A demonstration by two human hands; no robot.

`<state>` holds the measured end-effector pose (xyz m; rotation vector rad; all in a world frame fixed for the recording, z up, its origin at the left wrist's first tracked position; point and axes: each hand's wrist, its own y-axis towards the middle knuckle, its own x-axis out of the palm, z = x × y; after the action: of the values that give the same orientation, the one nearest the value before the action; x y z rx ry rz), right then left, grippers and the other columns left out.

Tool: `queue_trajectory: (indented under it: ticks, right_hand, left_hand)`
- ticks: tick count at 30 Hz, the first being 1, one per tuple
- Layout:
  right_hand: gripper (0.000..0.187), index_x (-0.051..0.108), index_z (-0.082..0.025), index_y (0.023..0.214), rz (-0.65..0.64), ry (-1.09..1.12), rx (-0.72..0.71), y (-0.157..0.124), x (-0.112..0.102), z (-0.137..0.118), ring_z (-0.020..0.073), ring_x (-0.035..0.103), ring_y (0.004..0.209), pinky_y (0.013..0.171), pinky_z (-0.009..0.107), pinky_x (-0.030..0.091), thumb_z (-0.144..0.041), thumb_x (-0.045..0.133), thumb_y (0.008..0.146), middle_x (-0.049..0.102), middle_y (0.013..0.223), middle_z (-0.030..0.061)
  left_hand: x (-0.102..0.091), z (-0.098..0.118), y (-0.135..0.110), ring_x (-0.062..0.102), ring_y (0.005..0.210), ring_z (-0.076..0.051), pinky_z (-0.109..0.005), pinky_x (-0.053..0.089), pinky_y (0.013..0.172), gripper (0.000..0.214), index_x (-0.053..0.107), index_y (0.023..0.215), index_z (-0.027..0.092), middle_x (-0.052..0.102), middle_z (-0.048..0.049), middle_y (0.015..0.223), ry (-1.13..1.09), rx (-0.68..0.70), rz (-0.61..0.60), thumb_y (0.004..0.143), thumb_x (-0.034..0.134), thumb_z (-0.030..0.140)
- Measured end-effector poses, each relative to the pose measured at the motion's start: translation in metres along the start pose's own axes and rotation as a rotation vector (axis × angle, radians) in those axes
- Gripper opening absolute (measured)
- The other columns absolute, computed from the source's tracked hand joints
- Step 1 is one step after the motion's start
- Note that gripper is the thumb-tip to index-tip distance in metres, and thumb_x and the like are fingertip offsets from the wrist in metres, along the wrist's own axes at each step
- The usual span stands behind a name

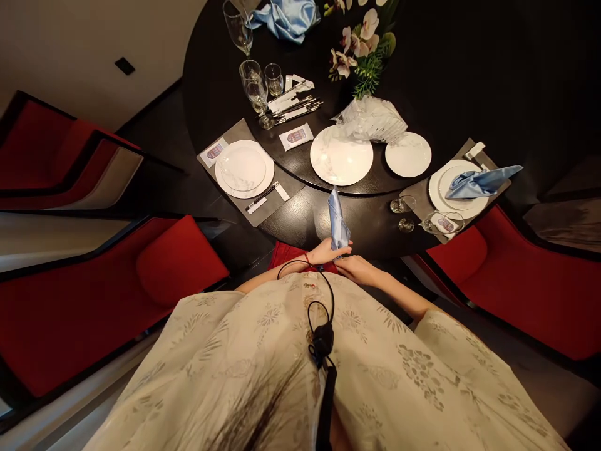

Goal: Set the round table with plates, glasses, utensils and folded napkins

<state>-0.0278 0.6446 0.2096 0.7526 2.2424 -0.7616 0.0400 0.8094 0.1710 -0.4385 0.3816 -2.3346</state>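
hands: we see both together at the near edge of the surface (300,219), touching each other.
left hand (326,252): fingers wrapped round the lower end of the folded blue napkin (337,220).
right hand (357,269): tucked just under and against the left. We cannot tell whether its fingers pinch the cloth.
napkin position: upright, narrow, tip pointing away from us. It sits over the dark rim of the surface, just short of the large white plate (341,155).
step in hand: we judge this as shaping. The fold is gathered at the base and held standing, and it is not set down yet.
next move calls for: keeping the base pinched tight so the pleats do not spring open. It also needs a free place to land. The setting plate (244,169) on the grey placemat (282,202) to our left has no napkin.
reference: the plate at right (457,191) already carries a second blue napkin (481,181), lying flat and pointed. That shape differs from the one in our hands.
clearance: stemmed glasses (402,205) stand near on the right, and there is nothing between the hands and the large plate.
other items: small white plate (408,154), chopsticks (297,108), wine glasses (256,91), orchid arrangement (361,47).
seating: red chairs (178,266) sit on both sides of us.
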Motion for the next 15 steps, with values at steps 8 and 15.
queue_trajectory:
  ticks: [8,15]
  right_hand:
    - [0.029,0.069,-0.024,0.109,0.136,-0.090,0.069,0.011,0.016,0.009,0.0173,0.065,0.076,0.060,0.026,0.045,-0.031,0.042,0.100,0.070,0.100,0.0080]
    - [0.029,0.070,-0.017,0.115,0.166,-0.145,0.059,0.061,0.031,-0.003,0.0277,0.061,0.110,0.097,0.045,0.047,-0.018,0.051,0.093,0.069,0.110,0.0161]
  left_hand:
    - [-0.007,0.002,-0.001,0.070,0.073,-0.018,-0.030,0.056,0.073,0.058,0.066,0.105,0.010,0.071,-0.0072,0.077,-0.279,-0.072,0.090,0.074,0.072,0.059]
    - [-0.019,-0.006,-0.015,0.065,0.086,-0.017,-0.034,0.053,0.090,0.032,0.066,0.088,0.013,0.070,-0.0080,0.091,-0.085,0.120,0.316,0.081,0.069,0.043]
